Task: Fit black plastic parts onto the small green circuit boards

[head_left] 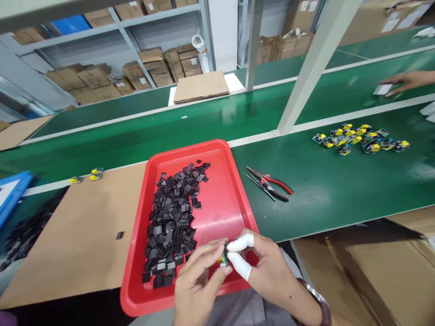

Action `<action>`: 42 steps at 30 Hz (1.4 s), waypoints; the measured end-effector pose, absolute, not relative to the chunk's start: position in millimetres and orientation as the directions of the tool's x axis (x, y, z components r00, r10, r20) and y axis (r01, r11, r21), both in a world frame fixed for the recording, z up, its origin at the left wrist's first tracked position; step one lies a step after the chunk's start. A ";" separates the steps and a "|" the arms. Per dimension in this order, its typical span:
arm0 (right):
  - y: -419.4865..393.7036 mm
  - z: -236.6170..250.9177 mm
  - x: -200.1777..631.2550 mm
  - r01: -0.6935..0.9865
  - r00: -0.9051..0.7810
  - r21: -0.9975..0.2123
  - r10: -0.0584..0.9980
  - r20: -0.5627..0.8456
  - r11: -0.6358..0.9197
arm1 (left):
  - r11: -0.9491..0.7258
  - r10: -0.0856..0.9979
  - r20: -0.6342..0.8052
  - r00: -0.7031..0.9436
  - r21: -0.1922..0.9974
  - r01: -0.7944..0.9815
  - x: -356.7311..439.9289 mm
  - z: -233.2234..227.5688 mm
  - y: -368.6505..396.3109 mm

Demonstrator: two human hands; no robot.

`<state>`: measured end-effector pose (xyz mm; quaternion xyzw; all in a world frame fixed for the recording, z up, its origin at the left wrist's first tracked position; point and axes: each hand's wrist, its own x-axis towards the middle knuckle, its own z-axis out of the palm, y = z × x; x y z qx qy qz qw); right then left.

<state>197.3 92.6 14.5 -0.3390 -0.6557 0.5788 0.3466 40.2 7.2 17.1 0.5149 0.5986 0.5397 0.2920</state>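
your left hand [200, 277] and right hand [268, 260] both pinch the small circuit board [225, 256], which sits between their fingertips (the right thumb and forefinger wear white covers [240, 266]) over the near end of the red tray [220, 199].

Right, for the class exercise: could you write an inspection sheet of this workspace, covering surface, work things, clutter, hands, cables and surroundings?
Surface: green bench; cardboard left of the red tray.
Work things: a small board in the hands; black pieces heaped mostly along the tray's left side.
Clutter: pliers and a thin metal tool right of the tray; one loose piece on the cardboard.
Hands: left hand and right hand pinch the board; white covers on two right digits.
Cables: nothing seen.
Surroundings: boxes on shelves; another person's hand at far right.
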 end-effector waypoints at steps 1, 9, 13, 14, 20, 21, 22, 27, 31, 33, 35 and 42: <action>92.0 14.0 197.5 0.051 -0.529 -0.991 0.845 0.077 0.122 | -0.117 0.929 0.218 -0.298 0.940 0.322 40.1 17.5 6.9; 92.3 8.7 196.5 0.001 -0.533 -0.988 0.836 0.130 0.154 | -0.092 0.914 0.236 -0.331 0.913 0.397 42.2 19.7 8.5; 96.8 10.7 194.4 -0.072 -0.553 -0.997 0.831 0.069 0.035 | -0.104 0.904 0.244 -0.352 0.922 0.374 44.5 20.1 8.3; 98.5 11.4 194.0 -0.107 -0.583 -0.990 0.812 -0.011 -0.090 | -0.109 0.899 0.246 -0.363 0.927 0.359 45.2 19.6 8.1; 103.3 13.7 196.7 -0.098 -0.553 -0.994 0.827 0.098 0.051 | -0.066 0.891 0.180 -0.416 0.960 0.274 48.6 14.6 7.7; 103.1 13.6 197.0 -0.084 -0.544 -0.989 0.825 0.150 0.125 | -0.075 0.893 0.186 -0.411 0.959 0.273 48.8 14.4 7.7; 102.8 13.2 197.0 -0.077 -0.546 -0.984 0.819 0.178 0.162 | -0.092 0.891 0.204 -0.406 0.956 0.278 49.1 14.4 7.6; 101.4 10.2 192.9 -0.038 -0.588 -0.998 0.806 0.064 0.052 | -0.174 0.875 0.290 -0.387 0.936 0.307 49.7 16.7 6.3; 105.5 11.6 196.3 -0.022 -0.616 -0.981 0.770 0.165 0.193 | -0.103 0.888 0.204 -0.412 0.962 0.254 50.4 18.1 7.5; 111.0 13.7 200.6 -0.072 -0.666 -0.974 0.716 0.208 0.216 | -0.065 0.883 0.142 -0.448 0.981 0.183 51.8 18.6 9.1; 116.4 15.2 203.9 -0.102 -0.708 -0.988 0.689 0.156 0.120 | -0.049 0.867 0.098 -0.489 0.992 0.112 53.6 18.7 10.4; 110.5 16.8 200.3 -0.036 -0.612 -0.998 0.789 0.058 0.046 | -0.046 0.852 0.101 -0.514 0.992 0.119 57.3 11.1 7.3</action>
